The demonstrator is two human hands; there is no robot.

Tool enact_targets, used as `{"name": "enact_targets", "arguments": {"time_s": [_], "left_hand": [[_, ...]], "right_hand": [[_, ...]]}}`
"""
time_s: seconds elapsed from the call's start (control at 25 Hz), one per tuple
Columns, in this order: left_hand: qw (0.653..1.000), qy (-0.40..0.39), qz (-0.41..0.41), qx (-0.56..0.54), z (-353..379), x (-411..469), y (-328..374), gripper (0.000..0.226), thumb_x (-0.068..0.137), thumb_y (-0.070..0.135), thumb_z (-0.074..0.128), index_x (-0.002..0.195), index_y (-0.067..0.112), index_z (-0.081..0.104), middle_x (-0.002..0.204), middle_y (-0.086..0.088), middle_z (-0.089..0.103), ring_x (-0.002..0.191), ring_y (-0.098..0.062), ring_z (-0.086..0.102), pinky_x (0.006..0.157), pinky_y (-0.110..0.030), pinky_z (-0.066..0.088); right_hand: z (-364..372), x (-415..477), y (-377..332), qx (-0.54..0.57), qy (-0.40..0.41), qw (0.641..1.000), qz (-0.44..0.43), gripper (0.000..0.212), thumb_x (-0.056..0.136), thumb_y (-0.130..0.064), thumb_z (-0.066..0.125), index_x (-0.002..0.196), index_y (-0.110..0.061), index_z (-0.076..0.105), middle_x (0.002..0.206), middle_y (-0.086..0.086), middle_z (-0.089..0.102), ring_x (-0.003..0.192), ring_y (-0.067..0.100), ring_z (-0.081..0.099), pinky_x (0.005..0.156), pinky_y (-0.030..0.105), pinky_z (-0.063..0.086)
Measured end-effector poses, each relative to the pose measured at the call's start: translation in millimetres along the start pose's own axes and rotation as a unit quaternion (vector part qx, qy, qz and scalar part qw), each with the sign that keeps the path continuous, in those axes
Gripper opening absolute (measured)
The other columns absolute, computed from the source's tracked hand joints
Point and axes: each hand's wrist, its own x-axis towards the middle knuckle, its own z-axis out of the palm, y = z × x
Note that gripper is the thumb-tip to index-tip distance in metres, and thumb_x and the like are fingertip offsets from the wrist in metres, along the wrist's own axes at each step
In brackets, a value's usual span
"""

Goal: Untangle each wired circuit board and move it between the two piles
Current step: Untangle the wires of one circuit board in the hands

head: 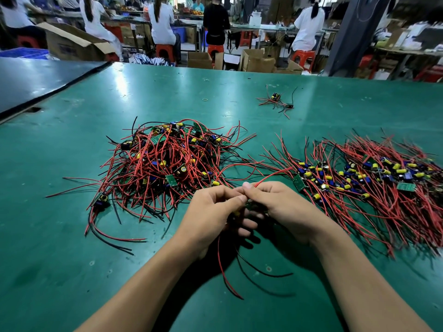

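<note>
In the head view, one circuit board (249, 204) is held low between both hands and is mostly hidden by fingers. The left hand (211, 212) is curled round it. The right hand (280, 207) pinches its red wire (271, 174), which runs up and rightward toward the combed pile (374, 178). That pile lies nearer the right hand, the tangled pile (165, 161) nearer the left. The table (72, 236) is green and glossy. Seated workers (160, 20) are seen behind.

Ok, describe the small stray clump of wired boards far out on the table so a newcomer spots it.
On the green table lie two big heaps of red-wired boards, the left pile and the right pile. Beyond the gap between them, farther from the person, sits the clump. It is tiny, lies alone touching neither pile, and has only a few wires.
</note>
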Motion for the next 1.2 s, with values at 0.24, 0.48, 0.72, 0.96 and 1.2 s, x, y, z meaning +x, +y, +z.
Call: {"name": "enact_targets", "arguments": {"time_s": [0.24,0.48,0.72,0.96,1.2], "left_hand": [[0.999,-0.029,-0.039,-0.011,-4,2,0,0.010,0.096,0.006,0.057,0.089,-0.001,0.057,0.065,-0.017,0.062,0.058,-0.033,0.068,0.047,-0.032,0.057],[0.994,-0.006,0.022,0.110,0,6,-9,0.017,0.095,0.006,0.059,0.088,-0.007,0.051,0.059,-0.022,0.059,0.048,-0.032,0.063,0.043,-0.033,0.054],[0.988,-0.016,0.020,0.153,0,5,-10,0.016,0.096,0.008,0.057,0.088,-0.006,0.058,0.056,-0.020,0.061,0.045,-0.028,0.061,0.049,-0.034,0.054],[0.992,-0.054,-0.013,0.114,1,4,0,0.013,0.095,0.002,0.057,0.083,0.000,0.052,0.062,-0.021,0.055,0.042,-0.023,0.058,0.042,-0.026,0.050],[0.987,-0.081,-0.026,0.135,-1,4,2,0.013,0.095,0.004,0.057,0.084,-0.001,0.052,0.066,-0.019,0.057,0.044,-0.026,0.059,0.042,-0.028,0.051]], "right_hand": [[-2,-1,-2,-0.110,0.053,0.990,-0.075,0.031,0.102,-0.033,0.054,0.101,-0.012,0.078,0.082,-0.006,0.076,0.077,0.008,0.068,0.076,0.023,0.053],[7,5,9,-0.105,0.158,0.976,-0.102,0.031,0.094,-0.038,0.069,0.083,-0.010,0.076,0.070,0.022,0.069,0.057,0.024,0.060,0.062,0.052,0.051],[-2,7,7,-0.096,0.055,0.993,-0.052,0.035,0.100,-0.032,0.061,0.084,-0.003,0.072,0.070,0.009,0.071,0.063,0.019,0.064,0.067,0.035,0.052],[-11,9,7,-0.233,0.172,0.953,-0.083,0.031,0.098,-0.038,0.062,0.088,-0.016,0.081,0.084,-0.009,0.074,0.080,0.002,0.065,0.078,0.020,0.047],[-23,17,17,-0.268,0.312,0.899,-0.150,0.045,0.101,-0.032,0.059,0.087,0.009,0.071,0.090,0.018,0.072,0.091,0.032,0.065,0.085,0.041,0.048]]}}
